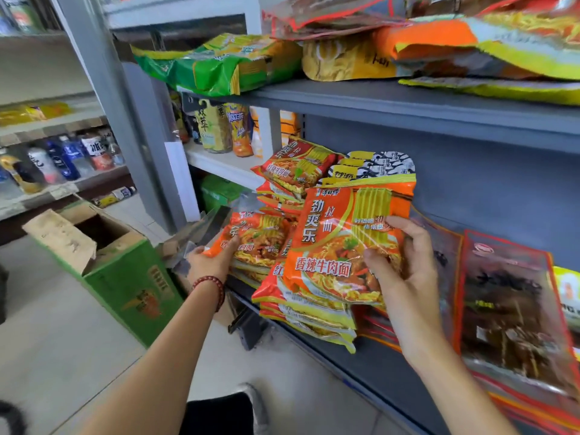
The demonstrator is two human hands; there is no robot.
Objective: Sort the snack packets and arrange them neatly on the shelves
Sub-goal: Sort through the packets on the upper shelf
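We see an orange noodle packet (342,243) held upright above the front edge of the lower shelf (386,375), print facing us. The right hand (408,271) grips its right side, thumb pressed on the front and the other fingers (405,224) curled round the edge. Its lower edge overlaps a stack of matching orange packets (301,312) lying at the front edge of the shelf, near the left corner.

The left hand (208,262) holds a second orange packet (257,237) at the left end of that shelf, thumb on top. We cannot tell how the other fingers lie, since they are hidden under it. A red bead bracelet (212,285) sits on that wrist, and crumpled clear wrap (204,227) lies just beside the hand.

Behind, toward the back of the shelf, we see more orange packets (292,171) piled up, with a black-and-yellow packet (381,166) beside them. Dark red-edged packets (508,309) lie to the right.

The upper shelf (408,102) carries green packets (219,64) at its left end, a yellow packet (345,61) and orange-and-yellow packs (464,39) further right. An open green carton (125,277) stands on the floor to the left, and bottles (66,158) line a far rack.
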